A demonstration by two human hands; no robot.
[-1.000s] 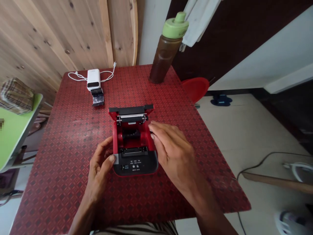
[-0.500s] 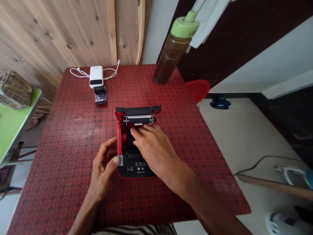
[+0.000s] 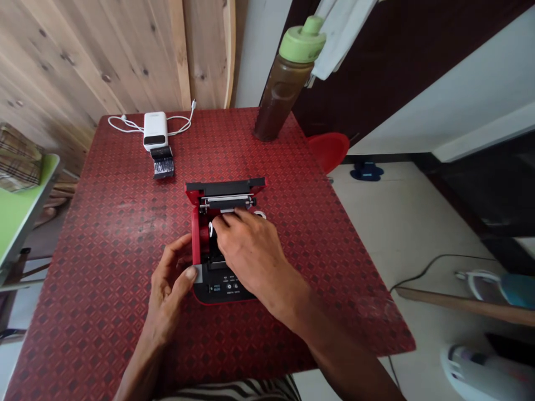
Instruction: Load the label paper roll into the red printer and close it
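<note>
A small red and black printer [image 3: 217, 287] sits mid-table on the red patterned table [image 3: 104, 234], its lid [image 3: 225, 186] tipped open toward the back. My left hand [image 3: 171, 284] grips the printer's left side, thumb on the front corner. My right hand [image 3: 246, 250] reaches into the open bay, fingers curled around a white roll-like thing [image 3: 211, 228] whose edges peek out on both sides. Most of the bay is hidden under this hand.
A white power bank [image 3: 155, 130] with a cable and a small black device [image 3: 163, 163] lie at the back left. A brown bottle with a green cap [image 3: 288, 78] stands at the back edge. A red stool [image 3: 328, 150] and floor cable [image 3: 418, 273] are to the right.
My right hand moved from the printer's right side into the open bay and closed around a white roll-like thing. My left hand kept its hold on the printer.
</note>
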